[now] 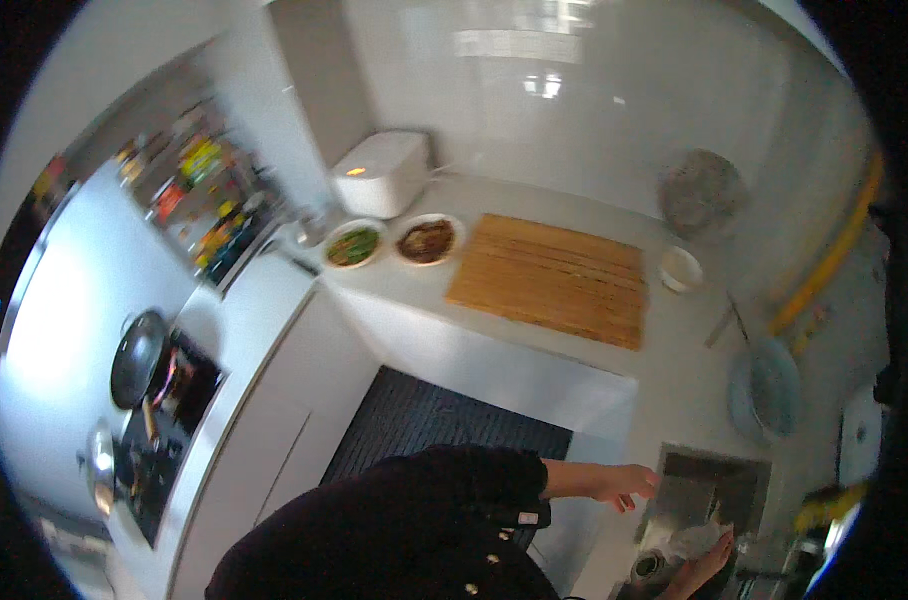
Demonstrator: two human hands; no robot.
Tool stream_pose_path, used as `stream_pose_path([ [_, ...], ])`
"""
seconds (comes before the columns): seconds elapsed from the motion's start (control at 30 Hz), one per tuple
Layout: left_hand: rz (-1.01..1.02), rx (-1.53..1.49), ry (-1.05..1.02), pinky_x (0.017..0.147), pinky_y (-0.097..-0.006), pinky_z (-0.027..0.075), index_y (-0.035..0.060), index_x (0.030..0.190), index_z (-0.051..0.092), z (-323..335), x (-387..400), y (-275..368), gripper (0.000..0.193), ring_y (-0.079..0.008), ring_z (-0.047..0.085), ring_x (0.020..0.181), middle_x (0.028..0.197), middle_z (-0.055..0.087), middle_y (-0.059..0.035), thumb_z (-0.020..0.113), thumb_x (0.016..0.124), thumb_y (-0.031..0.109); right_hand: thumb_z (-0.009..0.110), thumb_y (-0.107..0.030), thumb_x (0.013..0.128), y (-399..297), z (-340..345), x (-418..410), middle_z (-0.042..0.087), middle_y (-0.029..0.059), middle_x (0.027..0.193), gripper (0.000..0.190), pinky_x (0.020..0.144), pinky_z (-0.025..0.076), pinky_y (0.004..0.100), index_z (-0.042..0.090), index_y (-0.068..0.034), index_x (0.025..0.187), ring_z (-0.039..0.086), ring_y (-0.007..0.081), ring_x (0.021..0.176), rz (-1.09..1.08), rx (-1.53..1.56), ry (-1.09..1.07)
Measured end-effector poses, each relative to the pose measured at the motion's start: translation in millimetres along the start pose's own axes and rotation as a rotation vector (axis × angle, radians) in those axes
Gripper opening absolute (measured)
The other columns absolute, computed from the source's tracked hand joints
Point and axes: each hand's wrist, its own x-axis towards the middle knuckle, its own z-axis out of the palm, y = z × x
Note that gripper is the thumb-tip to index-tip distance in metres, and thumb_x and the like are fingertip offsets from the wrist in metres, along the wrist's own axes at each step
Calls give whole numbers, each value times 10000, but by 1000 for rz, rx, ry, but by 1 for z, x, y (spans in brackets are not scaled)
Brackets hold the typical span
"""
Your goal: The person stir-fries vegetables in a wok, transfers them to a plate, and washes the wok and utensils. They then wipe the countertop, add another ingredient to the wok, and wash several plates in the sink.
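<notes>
My left hand [628,486] is at the near edge of the sink [754,480], its fingers loosely bent and apart with nothing in them. Lower in the picture, my right hand [709,562] reaches over the basin and grips a pale, whitish thing [695,540]. Blur hides what that thing is; it could be a bowl or a cloth. Beside it sits the round drain fitting [647,565] of the sink. A dark faucet [761,575] stands close to my right hand, partly lost in shadow.
A wooden cutting board [551,277] lies on the counter near a white bowl [680,270], two dishes of food, green [353,246] and brown [426,241], and a white appliance [383,174]. A bluish basin [765,390] stands beyond the sink. Left, a wok [139,360] is on the stove [150,480].
</notes>
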Motion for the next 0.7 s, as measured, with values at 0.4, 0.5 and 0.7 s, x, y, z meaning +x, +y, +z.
stream_pose_path([
  [0.4, 921, -734, 289, 882, -376, 462, 103, 1206, 510, -260, -218, -160, 433, -197, 544, 1079, 1191, 544, -50, 515, 900, 410, 507, -205, 931, 78, 377, -353, 602, 113, 820, 185, 675, 465, 332, 553, -25, 934, 588, 212, 769, -719, -553, -1398],
  [0.5, 951, -1053, 326, 869, -385, 475, 85, 1138, 541, -255, -350, -152, 320, -214, 572, 1015, 1098, 580, -76, 481, 917, 309, 508, -215, 923, 80, 439, -438, 588, 148, 874, 197, 693, 463, 380, 547, -32, 984, 582, 299, 794, -1024, -644, -1538],
  [0.7, 1068, -1496, 488, 876, -436, 476, 69, 1095, 565, -291, -529, -179, 255, -267, 601, 950, 998, 616, -126, 446, 937, 231, 585, -130, 853, 84, 518, -536, 536, 158, 1105, 292, 828, 455, 400, 537, -24, 1121, 541, 339, 1004, -1286, -425, -1760],
])
